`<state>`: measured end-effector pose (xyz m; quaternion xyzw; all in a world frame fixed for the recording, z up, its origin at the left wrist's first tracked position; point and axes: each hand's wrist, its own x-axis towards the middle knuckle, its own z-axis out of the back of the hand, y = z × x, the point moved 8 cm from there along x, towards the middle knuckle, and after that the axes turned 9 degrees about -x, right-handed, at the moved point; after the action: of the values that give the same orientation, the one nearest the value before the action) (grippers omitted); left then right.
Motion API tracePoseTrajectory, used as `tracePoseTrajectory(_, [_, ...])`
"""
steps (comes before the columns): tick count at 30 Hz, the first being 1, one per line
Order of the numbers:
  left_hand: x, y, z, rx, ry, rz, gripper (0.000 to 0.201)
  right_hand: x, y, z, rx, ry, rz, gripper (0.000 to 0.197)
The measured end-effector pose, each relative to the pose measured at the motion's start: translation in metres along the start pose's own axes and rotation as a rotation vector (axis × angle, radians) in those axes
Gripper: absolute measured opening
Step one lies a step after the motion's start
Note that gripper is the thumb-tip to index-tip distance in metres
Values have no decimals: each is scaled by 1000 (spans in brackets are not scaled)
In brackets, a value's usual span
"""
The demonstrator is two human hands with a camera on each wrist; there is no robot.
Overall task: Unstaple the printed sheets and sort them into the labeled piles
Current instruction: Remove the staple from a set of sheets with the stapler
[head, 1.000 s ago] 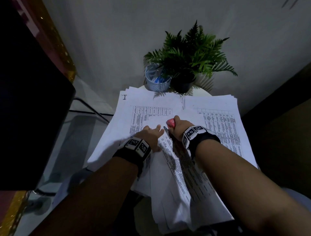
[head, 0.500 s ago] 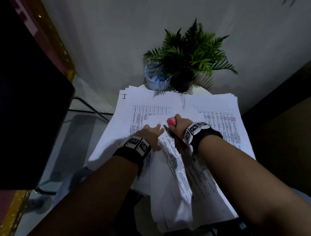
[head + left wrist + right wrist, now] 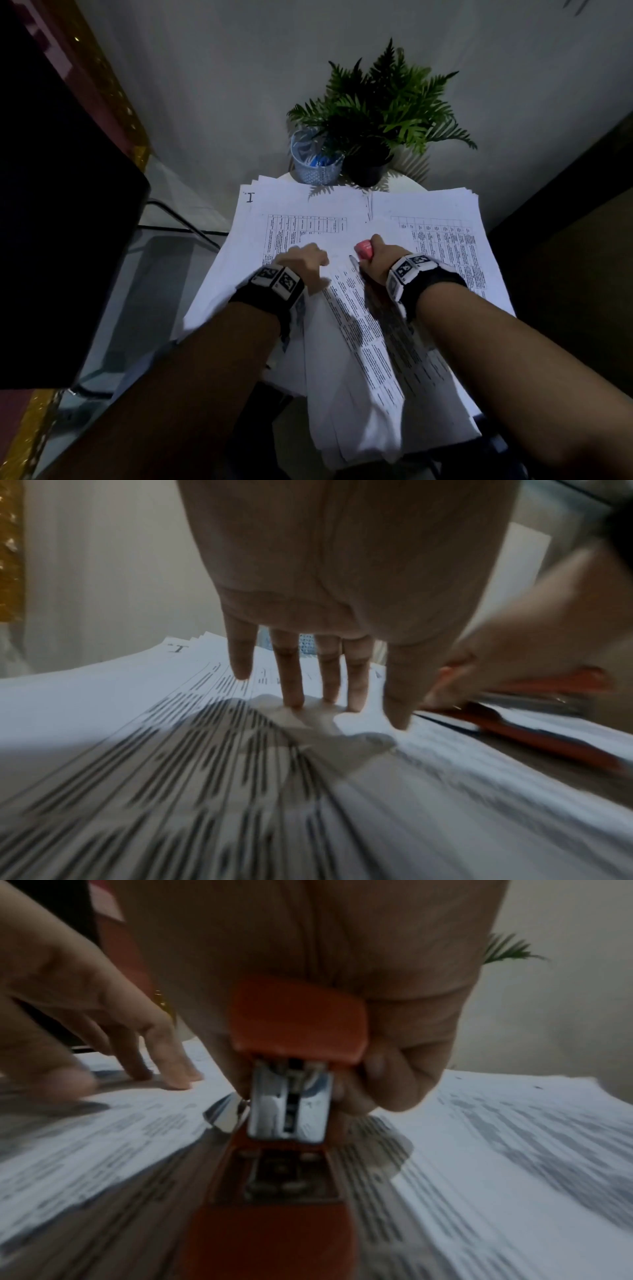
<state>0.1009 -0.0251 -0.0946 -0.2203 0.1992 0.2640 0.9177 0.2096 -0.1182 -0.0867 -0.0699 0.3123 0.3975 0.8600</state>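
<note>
A stapled bundle of printed sheets [image 3: 359,325] lies slanted over two paper piles, its near end hanging off the table. My left hand [image 3: 308,260] rests on the bundle's top corner with straight fingers [image 3: 291,685] pressing the paper down. My right hand [image 3: 375,258] grips a red stapler [image 3: 363,248] just to the right of it. The stapler [image 3: 294,1031] points its metal end at that corner, close to the left fingertips. The left pile [image 3: 294,212] bears a handwritten "I" at its far left corner. The right pile [image 3: 442,219] shows printed tables. No staple can be made out.
A potted fern [image 3: 380,113] and a blue mesh pen cup [image 3: 317,161] stand at the far edge of the small white table [image 3: 407,181], against the wall. A dark cabinet [image 3: 51,222] is on the left, with a glass surface [image 3: 164,260] beside the table.
My right hand with the stapler has shifted a little to the right. The left hand has stayed on the bundle's corner.
</note>
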Motion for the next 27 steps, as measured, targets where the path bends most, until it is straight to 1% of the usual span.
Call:
tracePoseTrajectory(1, [3, 2, 4, 5, 17, 51, 46, 1, -13, -1, 22, -5, -51, 50])
tracePoseTrajectory(2, [7, 4, 8, 8, 13, 92, 47, 2, -28, -1, 45, -19, -101, 51])
tracePoseTrajectory(3, [10, 7, 10, -2, 4, 126, 55, 2, -43, 1, 62, -40, -145, 53])
tracePoseTrajectory(5, [16, 12, 10, -79, 14, 171, 83, 3, -73, 2, 96, -77, -241, 59])
tracePoseTrajectory(6, [18, 14, 10, -97, 22, 188, 94, 3, -87, 2, 116, -95, -289, 60])
tracePoseTrajectory(7, [20, 15, 13, -76, 23, 206, 98, 3, -100, 2, 134, -113, -330, 60])
tracePoseTrajectory(8, [21, 16, 15, -39, 20, 222, 97, 2, -111, 1, 149, -128, -362, 59])
tracePoseTrajectory(10, [23, 14, 22, 9, 20, 238, 80, 1, -125, 2, 158, -146, -391, 59])
tracePoseTrajectory(11, [24, 14, 20, 0, 33, 245, 72, 1, -127, 0, 167, -148, -400, 59])
tracePoseTrajectory(14, [22, 17, 19, -83, 39, 271, 62, 0, -131, 2, 170, -157, -403, 62])
tracePoseTrajectory(18, [6, 19, 26, -319, -71, 278, 57, -7, -133, 4, 158, -159, -423, 67])
tracePoseTrajectory(19, [-2, 22, 31, -386, -124, 286, 56, -12, -132, 10, 131, -197, -435, 66])
tracePoseTrajectory(21, [-19, 31, 44, -568, -251, 290, 50, -26, -126, 30, 51, -324, -431, 59])
tracePoseTrajectory(23, [-38, 38, 57, -780, -344, 271, 43, -39, -111, 52, 58, -433, -358, 50])
tracePoseTrajectory(25, [-58, 37, 69, -932, -382, 211, 29, -50, -89, 65, 151, -474, -237, 35])
tracePoseTrajectory(27, [-77, 30, 80, -1009, -423, 143, 14, -63, -61, 71, 291, -490, -110, 16])
